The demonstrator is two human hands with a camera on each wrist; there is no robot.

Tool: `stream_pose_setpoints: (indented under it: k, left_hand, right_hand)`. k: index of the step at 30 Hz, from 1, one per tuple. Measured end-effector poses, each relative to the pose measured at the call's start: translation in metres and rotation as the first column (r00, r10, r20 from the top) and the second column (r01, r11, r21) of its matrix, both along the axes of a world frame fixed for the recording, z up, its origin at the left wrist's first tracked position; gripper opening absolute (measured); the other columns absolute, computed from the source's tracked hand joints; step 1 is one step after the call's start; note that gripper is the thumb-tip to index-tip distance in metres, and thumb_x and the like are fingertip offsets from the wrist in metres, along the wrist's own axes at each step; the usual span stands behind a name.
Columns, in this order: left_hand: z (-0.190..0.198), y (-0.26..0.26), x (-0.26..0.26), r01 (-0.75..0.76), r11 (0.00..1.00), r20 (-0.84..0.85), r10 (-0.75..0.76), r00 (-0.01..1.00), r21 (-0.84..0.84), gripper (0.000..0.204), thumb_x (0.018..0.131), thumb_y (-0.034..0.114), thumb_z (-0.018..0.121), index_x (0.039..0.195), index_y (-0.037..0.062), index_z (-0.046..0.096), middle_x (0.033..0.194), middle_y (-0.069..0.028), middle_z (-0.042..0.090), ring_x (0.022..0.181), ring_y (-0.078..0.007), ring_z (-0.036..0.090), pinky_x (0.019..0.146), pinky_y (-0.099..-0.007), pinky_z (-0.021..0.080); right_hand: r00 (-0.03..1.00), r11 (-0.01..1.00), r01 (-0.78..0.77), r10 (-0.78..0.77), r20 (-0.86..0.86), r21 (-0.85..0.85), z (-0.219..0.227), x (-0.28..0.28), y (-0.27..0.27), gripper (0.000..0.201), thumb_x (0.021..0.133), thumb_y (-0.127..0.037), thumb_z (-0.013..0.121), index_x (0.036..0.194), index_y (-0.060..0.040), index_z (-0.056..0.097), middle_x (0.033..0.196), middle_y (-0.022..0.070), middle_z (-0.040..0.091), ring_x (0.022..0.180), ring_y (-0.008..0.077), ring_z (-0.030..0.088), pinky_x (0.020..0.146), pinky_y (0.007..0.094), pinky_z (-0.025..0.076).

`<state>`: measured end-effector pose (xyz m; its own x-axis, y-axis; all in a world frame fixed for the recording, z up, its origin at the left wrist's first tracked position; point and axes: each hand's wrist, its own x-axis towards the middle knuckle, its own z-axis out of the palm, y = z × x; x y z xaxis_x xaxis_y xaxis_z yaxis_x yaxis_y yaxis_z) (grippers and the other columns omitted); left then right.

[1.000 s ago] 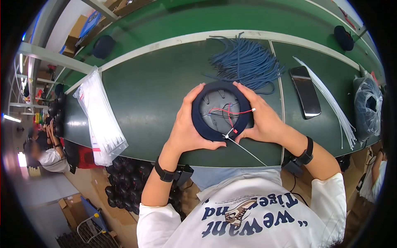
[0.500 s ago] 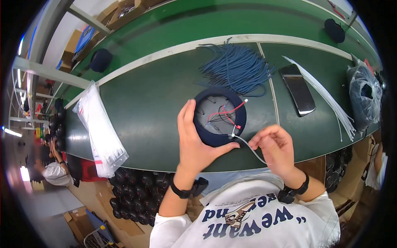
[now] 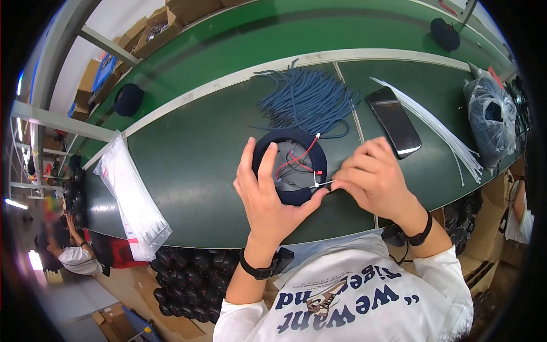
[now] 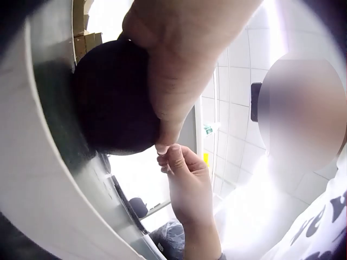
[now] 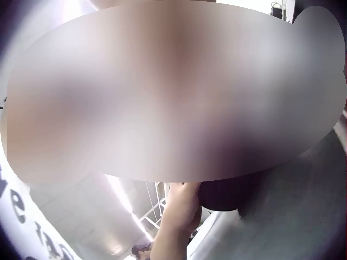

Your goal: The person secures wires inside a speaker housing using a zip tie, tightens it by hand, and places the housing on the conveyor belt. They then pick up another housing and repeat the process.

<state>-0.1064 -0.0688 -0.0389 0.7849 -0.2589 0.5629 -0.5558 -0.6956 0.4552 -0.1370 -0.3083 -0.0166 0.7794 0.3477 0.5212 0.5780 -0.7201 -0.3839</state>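
Now the left hand (image 3: 268, 208) wraps its grip round a dark round housing (image 3: 293, 163) over the table (image 3: 194, 171), while the right hand (image 3: 373, 176) pinches the tail of a white cable tie (image 3: 325, 183) at its rim; blue cords (image 3: 305, 100) lie just beyond.

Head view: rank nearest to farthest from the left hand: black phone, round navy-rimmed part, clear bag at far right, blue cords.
1. Round navy-rimmed part, held by left hand
2. Blue cords, just beyond it
3. Black phone, right side
4. Clear bag, far right
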Motion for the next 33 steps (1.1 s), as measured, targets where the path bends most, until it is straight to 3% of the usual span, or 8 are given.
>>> stream_pose_setpoints:
  k: [9, 12, 16, 24, 28, 30, 32, 33]
  left_hand:
    - [0.007, 0.004, 0.007, 0.078, 0.997, -0.051, -0.079, 0.996, -0.027, 0.114, 0.060, 0.043, 0.102, 0.158, 0.0160, 0.049, 0.161, -0.0276, 0.043, 0.138, -0.0444, 0.051, 0.110, -0.0554, 0.039]
    - [0.014, 0.002, 0.006, 0.121, 0.988, -0.050, -0.126, 0.991, -0.091, 0.093, 0.064, 0.037, 0.101, 0.147, 0.0203, 0.062, 0.160, -0.0233, 0.048, 0.140, -0.0433, 0.051, 0.114, -0.0581, 0.037]
    - [0.023, -0.003, 0.001, 0.200, 0.972, 0.073, -0.210, 0.975, 0.121, 0.033, 0.075, 0.019, 0.094, 0.106, 0.0196, 0.083, 0.146, -0.0130, 0.065, 0.140, -0.0375, 0.057, 0.118, -0.0606, 0.039]
    - [0.008, -0.011, 0.007, 0.231, 0.971, 0.111, -0.236, 0.965, 0.062, 0.031, 0.079, 0.010, 0.085, 0.109, 0.0176, 0.079, 0.135, -0.0089, 0.069, 0.131, -0.0336, 0.063, 0.115, -0.0586, 0.041]
    - [0.024, -0.001, 0.010, 0.212, 0.946, -0.122, -0.248, 0.961, -0.247, 0.038, 0.083, 0.007, 0.079, 0.120, 0.0121, 0.077, 0.144, -0.0162, 0.064, 0.130, -0.0388, 0.063, 0.115, -0.0519, 0.043]
    - [0.036, 0.011, 0.026, 0.218, 0.976, -0.079, -0.216, 0.973, 0.023, 0.035, 0.084, 0.003, 0.076, 0.119, 0.0062, 0.077, 0.147, -0.0187, 0.063, 0.135, -0.0402, 0.060, 0.115, -0.0477, 0.045]
    - [0.048, 0.012, 0.036, 0.288, 0.952, -0.167, -0.268, 0.949, 0.108, 0.031, 0.086, 0.004, 0.076, 0.117, 0.0076, 0.078, 0.150, -0.0165, 0.062, 0.139, -0.0408, 0.055, 0.117, -0.0490, 0.043]
    - [0.052, 0.012, 0.042, 0.340, 0.933, -0.206, -0.312, 0.927, 0.115, 0.028, 0.086, 0.005, 0.077, 0.115, 0.0075, 0.078, 0.150, -0.0160, 0.062, 0.140, -0.0408, 0.055, 0.117, -0.0493, 0.043]
  right_hand:
    - [0.998, 0.997, 0.029, -0.032, 0.050, 0.065, -0.004, 0.017, -0.009, 0.015, 0.079, -0.021, 0.089, 0.087, -0.0115, 0.080, 0.092, -0.0020, 0.070, 0.099, 0.0264, 0.063, 0.096, 0.0459, 0.045]
    - [0.996, 0.989, 0.052, -0.061, 0.063, 0.139, -0.004, 0.018, -0.005, 0.016, 0.078, -0.021, 0.090, 0.087, -0.0116, 0.081, 0.095, -0.0009, 0.069, 0.101, 0.0271, 0.062, 0.097, 0.0460, 0.045]
    - [0.994, 0.981, 0.055, -0.071, 0.084, 0.188, -0.005, 0.014, -0.005, 0.017, 0.075, -0.021, 0.091, 0.088, -0.0134, 0.082, 0.099, -0.0008, 0.068, 0.103, 0.0272, 0.061, 0.096, 0.0460, 0.044]
    - [0.991, 0.982, 0.028, -0.052, 0.124, 0.188, -0.011, 0.010, -0.009, 0.019, 0.072, -0.020, 0.093, 0.087, -0.0161, 0.083, 0.108, 0.0003, 0.069, 0.105, 0.0283, 0.062, 0.097, 0.0488, 0.043]
    - [0.983, 0.958, 0.095, -0.133, 0.129, 0.270, -0.005, 0.012, -0.005, 0.036, 0.073, -0.021, 0.094, 0.106, -0.0130, 0.080, 0.112, 0.0064, 0.066, 0.105, 0.0289, 0.061, 0.097, 0.0479, 0.045]
    - [0.919, 0.856, 0.312, -0.382, 0.096, 0.411, -0.003, 0.008, 0.005, 0.045, 0.080, -0.018, 0.093, 0.118, -0.0104, 0.071, 0.112, 0.0082, 0.065, 0.101, 0.0267, 0.063, 0.093, 0.0429, 0.049]
    - [0.913, 0.633, 0.368, -0.383, -0.137, 0.681, -0.013, -0.004, 0.010, 0.047, 0.088, -0.016, 0.090, 0.125, -0.0090, 0.062, 0.111, 0.0083, 0.064, 0.097, 0.0241, 0.064, 0.089, 0.0376, 0.051]
    - [0.933, 0.427, 0.357, -0.209, -0.293, 0.831, -0.031, -0.012, 0.009, 0.045, 0.092, -0.015, 0.087, 0.127, -0.0088, 0.058, 0.109, 0.0074, 0.064, 0.095, 0.0225, 0.065, 0.087, 0.0348, 0.052]
